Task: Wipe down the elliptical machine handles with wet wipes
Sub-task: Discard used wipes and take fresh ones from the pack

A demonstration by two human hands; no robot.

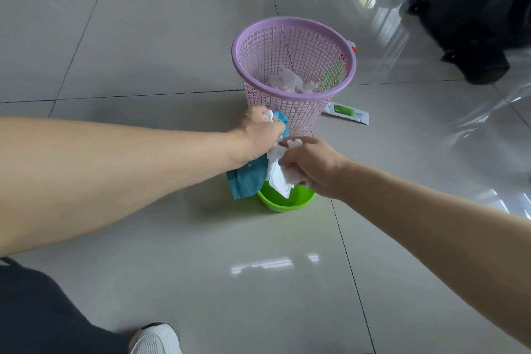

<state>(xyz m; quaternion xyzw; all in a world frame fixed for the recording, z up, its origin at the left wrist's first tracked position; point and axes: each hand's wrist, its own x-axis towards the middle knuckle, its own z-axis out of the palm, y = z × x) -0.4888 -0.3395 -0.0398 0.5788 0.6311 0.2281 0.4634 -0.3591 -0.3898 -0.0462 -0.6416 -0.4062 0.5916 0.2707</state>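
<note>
Two hands meet just below the centre of the view, at 6 o'clock of a purple basket (293, 115). The wipe (276, 174) is white, damp-looking and creased, bunched at its top and spreading into a flat sheet lower down. It comes out of a teal pack (246, 181) with a soft, wrinkled skin.

The left hand (258, 135) is curled round the pack's upper end, and a scrap of white pokes from the fist at 12 o'clock. The right hand (311, 165) grips the wipe, fingers folded over it; the sheet lies at 9 o'clock of that hand, between both hands.

The pack's long axis runs from 1 o'clock to 7 o'clock, its lower end nearest the floor. The wipe's runs near 12 to 6, with its lower corner pointing into a green bowl (287, 204). Crumpled wipes (290, 82) lie in the basket.
</note>
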